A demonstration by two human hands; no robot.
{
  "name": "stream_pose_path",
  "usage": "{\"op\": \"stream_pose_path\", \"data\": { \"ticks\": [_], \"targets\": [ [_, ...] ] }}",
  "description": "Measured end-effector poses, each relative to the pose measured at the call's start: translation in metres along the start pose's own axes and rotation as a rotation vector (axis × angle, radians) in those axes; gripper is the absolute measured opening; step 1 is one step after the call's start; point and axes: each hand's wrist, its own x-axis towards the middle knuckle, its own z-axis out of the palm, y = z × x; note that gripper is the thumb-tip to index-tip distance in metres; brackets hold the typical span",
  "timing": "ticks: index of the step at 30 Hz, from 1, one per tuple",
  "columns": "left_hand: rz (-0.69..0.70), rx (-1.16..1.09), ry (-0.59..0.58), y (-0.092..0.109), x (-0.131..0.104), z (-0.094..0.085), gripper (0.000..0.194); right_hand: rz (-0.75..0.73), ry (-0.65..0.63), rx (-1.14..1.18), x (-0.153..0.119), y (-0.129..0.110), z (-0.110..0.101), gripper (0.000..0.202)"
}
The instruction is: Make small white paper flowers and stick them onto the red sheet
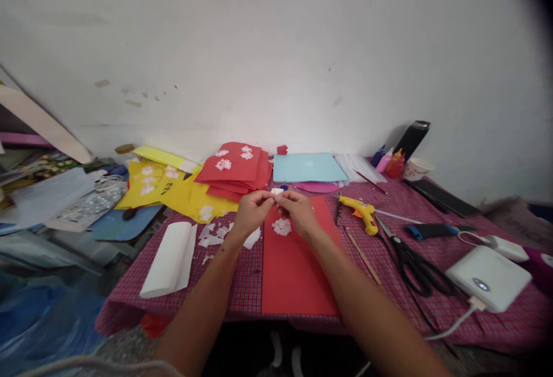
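Note:
My left hand and my right hand meet fingertip to fingertip over the top of a red paper sheet. Both are closed in a pinch on a small white paper piece, most of it hidden by the fingers. Just below them, a crumpled white paper flower lies on the red sheet. Torn white paper scraps are scattered left of the sheet, near my left forearm. A folded white paper rests farther left.
Right of the sheet lie a wooden stick, a yellow glue gun, black scissors and a white power bank with a cable. Behind are red flower-decorated papers, yellow ones, a light blue sheet and a paper cup.

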Motion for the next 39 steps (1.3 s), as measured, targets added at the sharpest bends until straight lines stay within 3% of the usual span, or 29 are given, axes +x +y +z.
{"op": "stream_pose_path", "data": {
  "ticks": [30, 39],
  "targets": [
    [-0.013, 0.010, -0.026, -0.002, 0.000, 0.001, 0.015, -0.017, 0.007, -0.059, 0.001, 0.000, 0.000, 0.021],
    [-0.023, 0.006, -0.013, -0.001, 0.002, -0.001, 0.019, -0.267, 0.040, -0.394, 0.004, 0.012, -0.002, 0.020]
  ]
}}
